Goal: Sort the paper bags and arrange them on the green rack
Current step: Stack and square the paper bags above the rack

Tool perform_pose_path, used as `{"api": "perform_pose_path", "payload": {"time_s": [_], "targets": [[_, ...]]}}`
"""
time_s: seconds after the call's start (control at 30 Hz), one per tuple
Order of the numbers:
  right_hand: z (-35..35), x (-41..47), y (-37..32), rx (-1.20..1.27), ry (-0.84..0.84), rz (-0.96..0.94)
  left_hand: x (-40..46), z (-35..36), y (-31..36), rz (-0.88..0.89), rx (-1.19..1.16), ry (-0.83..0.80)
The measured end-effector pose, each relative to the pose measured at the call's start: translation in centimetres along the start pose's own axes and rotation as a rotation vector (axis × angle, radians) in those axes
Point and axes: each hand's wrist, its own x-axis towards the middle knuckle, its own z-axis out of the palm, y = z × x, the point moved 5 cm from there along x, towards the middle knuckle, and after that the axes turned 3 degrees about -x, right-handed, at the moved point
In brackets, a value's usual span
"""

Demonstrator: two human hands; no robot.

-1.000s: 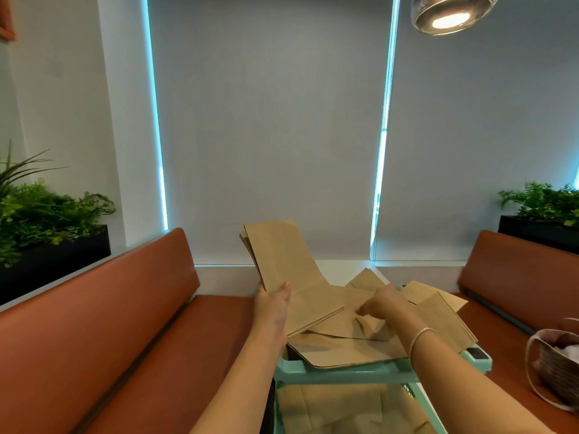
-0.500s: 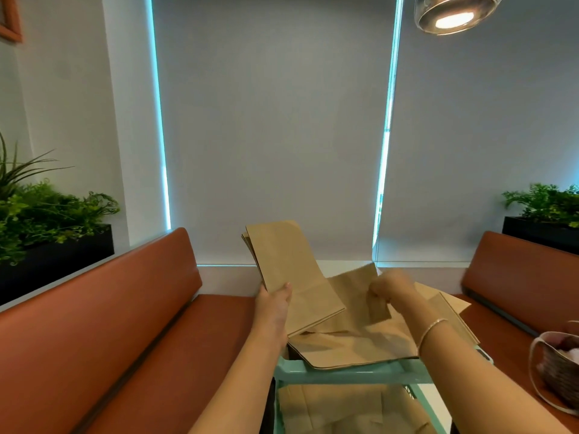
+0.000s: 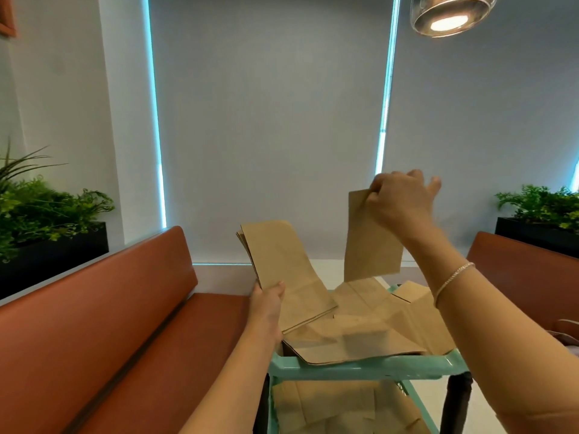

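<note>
My left hand [image 3: 268,303] grips a small stack of flat brown paper bags [image 3: 283,270] by its lower left edge, tilted up over the left end of the green rack [image 3: 360,367]. High above the rack, my right hand [image 3: 399,200] pinches the top corner of a single paper bag [image 3: 371,242], which hangs down freely. Several loose bags [image 3: 360,336] lie spread over the rack's top shelf. More bags [image 3: 329,408] show on the shelf below.
Brown upholstered benches run along the left [image 3: 103,324] and right [image 3: 517,277]. Black planters with green plants stand behind each bench, left [image 3: 47,214] and right [image 3: 542,211]. A pendant lamp [image 3: 448,14] hangs at the upper right. Grey blinds cover the far wall.
My right hand picked one bag off the rack's top shelf and raised it up and to the right. The left hand kept its stack in place.
</note>
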Motion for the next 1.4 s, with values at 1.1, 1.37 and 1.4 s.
{"api": "perform_pose_path", "payload": {"time_s": [1.1, 1.37, 1.4], "targets": [[10.0, -2.5, -6.3, 0.220, -0.299, -0.015, -0.4, 1.5, -1.2, -0.016, 0.266, -0.368], [9.4, -5.5, -2.7, 0.704, -0.258, 0.323, 0.3, 0.4, -0.3, 0.081, 0.181, -0.162], [10.1, -6.7, -2.3, 0.767, -0.351, 0.360, 0.3, 0.3, -0.2, 0.079, 0.156, -0.136]]}}
